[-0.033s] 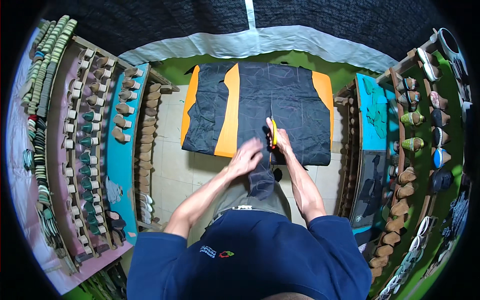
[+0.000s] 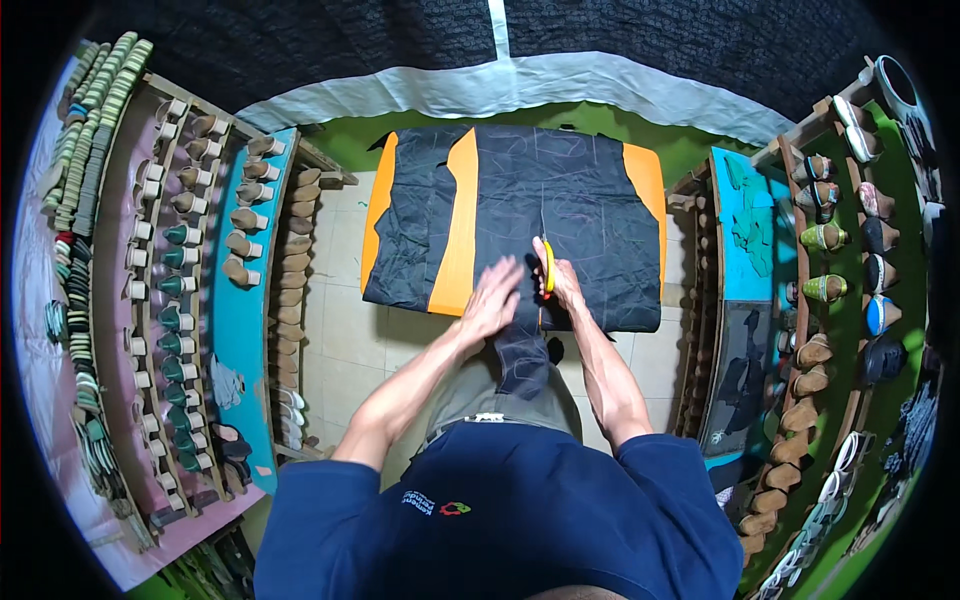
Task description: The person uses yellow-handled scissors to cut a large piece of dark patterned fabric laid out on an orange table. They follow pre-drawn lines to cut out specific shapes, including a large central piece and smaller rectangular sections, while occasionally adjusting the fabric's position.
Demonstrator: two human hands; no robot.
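A dark, wrinkled sheet of fabric (image 2: 590, 200) marked with pale drawn outlines covers much of the orange table (image 2: 457, 220). My right hand (image 2: 564, 284) grips scissors (image 2: 549, 268) by their yellow handle, and their blades point away from me along the fabric. A slit runs from the scissors to the near edge. To its left, a fabric strip (image 2: 523, 365) hangs over the edge in front of my trousers. My left hand (image 2: 492, 298) lies with fingers stretched out over the fabric, left of the scissors, holding nothing.
Racks of brown and green shoe lasts (image 2: 176, 343) stand at the left, beside a turquoise board (image 2: 235, 320). More shoes and lasts (image 2: 812, 352) line the right side, next to a turquoise surface with green scraps (image 2: 748, 215). A dark curtain (image 2: 640, 40) hangs beyond the table.
My left hand, blurred before, has shifted slightly away from me and to the left, and its fingers now show stretched out. The right hand and scissors stay almost in place.
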